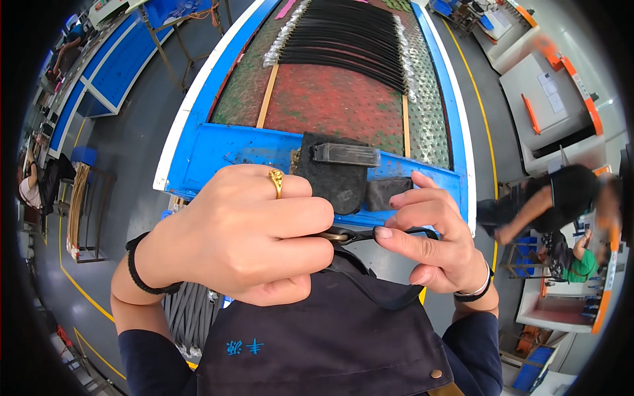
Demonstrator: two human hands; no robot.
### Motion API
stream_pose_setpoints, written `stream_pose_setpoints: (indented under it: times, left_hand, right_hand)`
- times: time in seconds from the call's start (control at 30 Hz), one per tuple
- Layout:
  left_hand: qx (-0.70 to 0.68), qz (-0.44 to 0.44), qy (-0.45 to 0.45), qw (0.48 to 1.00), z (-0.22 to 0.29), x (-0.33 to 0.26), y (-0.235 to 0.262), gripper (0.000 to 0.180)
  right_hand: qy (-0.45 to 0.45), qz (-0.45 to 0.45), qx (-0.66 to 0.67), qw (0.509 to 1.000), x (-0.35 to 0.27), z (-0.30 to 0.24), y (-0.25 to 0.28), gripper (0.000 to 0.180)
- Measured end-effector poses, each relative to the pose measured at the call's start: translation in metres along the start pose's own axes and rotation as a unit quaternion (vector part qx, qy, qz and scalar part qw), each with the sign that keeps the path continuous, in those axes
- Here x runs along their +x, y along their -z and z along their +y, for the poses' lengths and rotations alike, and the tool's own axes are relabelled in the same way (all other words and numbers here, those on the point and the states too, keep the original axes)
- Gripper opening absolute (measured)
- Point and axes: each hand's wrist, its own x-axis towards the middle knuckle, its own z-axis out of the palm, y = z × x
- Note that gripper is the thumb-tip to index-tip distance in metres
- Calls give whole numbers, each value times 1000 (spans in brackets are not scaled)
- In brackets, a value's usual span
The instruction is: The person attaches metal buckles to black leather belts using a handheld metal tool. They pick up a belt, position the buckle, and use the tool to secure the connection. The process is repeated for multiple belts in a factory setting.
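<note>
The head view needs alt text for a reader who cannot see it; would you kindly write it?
A person's left hand grips a brass-coloured metal piece next to a thin black strip, which the thumb of the right hand touches, above a dark apron. Beyond, a blue-framed workbench bears a row of long black cords.

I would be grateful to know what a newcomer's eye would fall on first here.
Probably the left hand at the centre, wearing a bright gold ring and gripping a brass-coloured fitting, with the right hand beside it holding a black strap. Next would come the dense row of black cords lying across the far part of the blue-edged table.
</note>
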Motion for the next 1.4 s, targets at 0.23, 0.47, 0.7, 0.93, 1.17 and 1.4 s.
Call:
stream_pose_setpoints:
  times: [0.23,0.47,0.7,0.93,1.17,1.4]
  left_hand:
    - [-11,7,-2,1000,-1,0,-1,17]
    - [-13,7,-2,1000,-1,0,-1,17]
    - [-13,14,-3,1000,-3,0,-2,17]
    - [-8,17,-5,1000,-5,-1,-2,20]
    - [-9,30,-2,1000,-4,-9,0,15]
    - [-18,56,41,997,-2,-20,-3,14]
  right_hand:
    - [3,5,-22,1000,-1,-1,-2,48]
    - [-3,11,-37,999,-3,-1,-2,48]
    - [-4,22,-56,998,-3,0,-5,48]
    - [-25,11,-64,998,-1,6,-3,52]
    - [-207,283,149,925,-30,37,-11,50]
    - [-438,-11,-323,839,-138,121,-127,40]
